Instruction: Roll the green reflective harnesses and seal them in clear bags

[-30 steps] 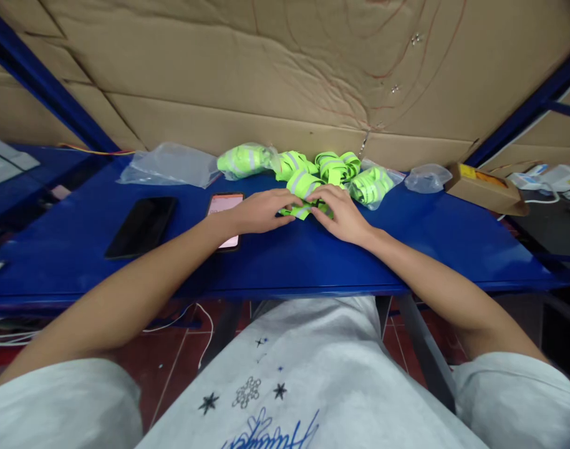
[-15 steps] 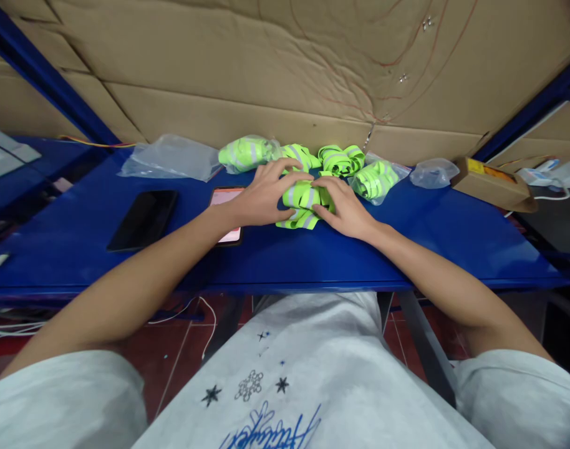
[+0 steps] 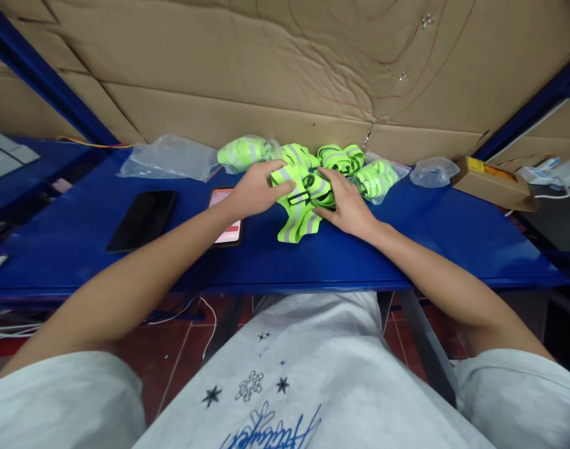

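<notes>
A neon-yellow reflective strap (image 3: 295, 218) with grey stripes and a black buckle (image 3: 299, 197) lies bunched between my hands. My left hand (image 3: 259, 187) pinches its upper left part between thumb and fingers. At the right side of the bundle, my right hand (image 3: 345, 201) curls its fingers around the folds, thumb in front. Just behind stand two loose rolled straps, one at the left (image 3: 298, 154) and one at the right (image 3: 341, 159). A bagged strap (image 3: 247, 153) sits at the back left, and another bagged strap (image 3: 376, 181) is beside my right hand.
On the blue table (image 3: 360, 265) lie a dark phone (image 3: 142, 220) and a lit phone (image 3: 227, 234), partly under my left forearm. Clear plastic bags (image 3: 170, 157) rest at the back left, with another bag (image 3: 433, 173) near a cardboard box (image 3: 495, 184). A cardboard wall (image 3: 266, 75) closes off the back.
My left hand has closed on the strap and pulled part of it up to the left, so the black buckle now shows. The strap's lower end spreads closer to me.
</notes>
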`<state>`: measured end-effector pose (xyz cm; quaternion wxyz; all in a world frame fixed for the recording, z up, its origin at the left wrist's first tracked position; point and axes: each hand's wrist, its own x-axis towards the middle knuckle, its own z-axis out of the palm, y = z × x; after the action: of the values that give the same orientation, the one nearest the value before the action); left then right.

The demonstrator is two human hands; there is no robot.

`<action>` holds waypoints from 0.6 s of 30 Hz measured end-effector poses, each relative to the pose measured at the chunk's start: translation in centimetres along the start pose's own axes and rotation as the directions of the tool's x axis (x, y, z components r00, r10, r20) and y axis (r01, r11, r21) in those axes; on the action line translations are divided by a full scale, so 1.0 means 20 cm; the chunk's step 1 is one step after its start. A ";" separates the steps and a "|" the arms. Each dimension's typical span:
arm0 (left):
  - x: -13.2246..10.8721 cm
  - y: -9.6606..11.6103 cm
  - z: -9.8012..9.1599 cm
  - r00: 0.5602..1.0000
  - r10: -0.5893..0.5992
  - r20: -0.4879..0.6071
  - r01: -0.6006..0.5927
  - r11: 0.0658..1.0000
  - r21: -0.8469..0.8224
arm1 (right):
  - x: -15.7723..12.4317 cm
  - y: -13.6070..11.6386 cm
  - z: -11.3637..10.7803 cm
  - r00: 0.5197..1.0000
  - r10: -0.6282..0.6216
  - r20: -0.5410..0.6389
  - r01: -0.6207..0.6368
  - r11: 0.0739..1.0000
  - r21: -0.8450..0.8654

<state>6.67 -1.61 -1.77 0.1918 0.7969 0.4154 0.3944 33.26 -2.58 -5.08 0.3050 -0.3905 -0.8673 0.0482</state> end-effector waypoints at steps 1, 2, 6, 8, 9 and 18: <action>0.00 0.00 0.01 1.000 -0.021 -0.002 0.021 0.999 -0.036 | 0.00 0.00 0.00 1.000 0.015 -0.012 -0.015 1.000 -0.006; 0.00 0.00 0.01 0.999 -0.044 -0.009 0.043 0.996 -0.075 | 0.00 0.00 0.00 0.999 0.030 -0.026 -0.030 1.000 -0.008; -0.01 -0.01 0.02 1.000 0.011 -0.018 -0.015 0.977 -0.214 | 0.01 -0.01 -0.01 0.984 0.133 -0.116 -0.124 0.989 0.081; -0.01 -0.01 0.02 0.991 0.135 0.026 -0.126 0.968 -0.219 | 0.02 -0.02 -0.01 0.972 0.170 -0.163 -0.133 0.967 0.216; -0.01 -0.01 0.01 0.981 0.185 0.064 -0.167 0.963 -0.211 | 0.02 -0.03 -0.01 0.967 0.184 -0.175 -0.125 0.945 0.303; -0.03 0.00 0.02 0.991 0.001 0.132 0.031 0.970 -0.239 | 0.00 -0.06 0.03 0.971 0.145 -0.191 -0.058 0.916 0.398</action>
<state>6.77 -2.05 -2.30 0.3170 0.7888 0.3572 0.3871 32.05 -3.31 -5.12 0.4659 -0.3697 -0.7805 0.1926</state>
